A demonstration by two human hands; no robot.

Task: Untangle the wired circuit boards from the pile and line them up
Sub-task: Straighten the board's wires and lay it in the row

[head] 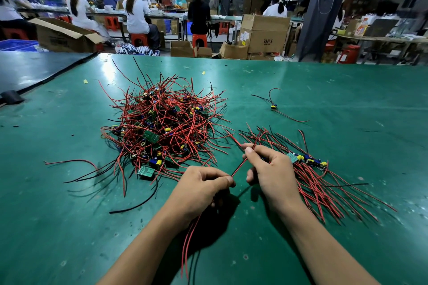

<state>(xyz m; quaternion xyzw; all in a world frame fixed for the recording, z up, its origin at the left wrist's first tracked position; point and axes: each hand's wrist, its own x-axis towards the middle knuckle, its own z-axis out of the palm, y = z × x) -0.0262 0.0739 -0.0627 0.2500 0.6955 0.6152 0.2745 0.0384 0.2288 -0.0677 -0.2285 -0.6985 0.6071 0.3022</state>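
A tangled pile [162,127] of small green circuit boards with red and black wires lies on the green table [324,90], left of centre. To its right, a row of lined-up boards [308,161] lies with wires fanned out toward me. My left hand [203,190] pinches one end of a red wire [240,164], and more red wires hang from under that hand. My right hand [268,169] grips the same wire higher up, fingers closed around it, just left of the row. The board on this wire is hidden.
One single wired board [274,107] lies alone farther back on the right. A black mat [34,69] covers the table's far left corner. Beyond the table's far edge stand cardboard boxes [264,34], red stools and seated workers.
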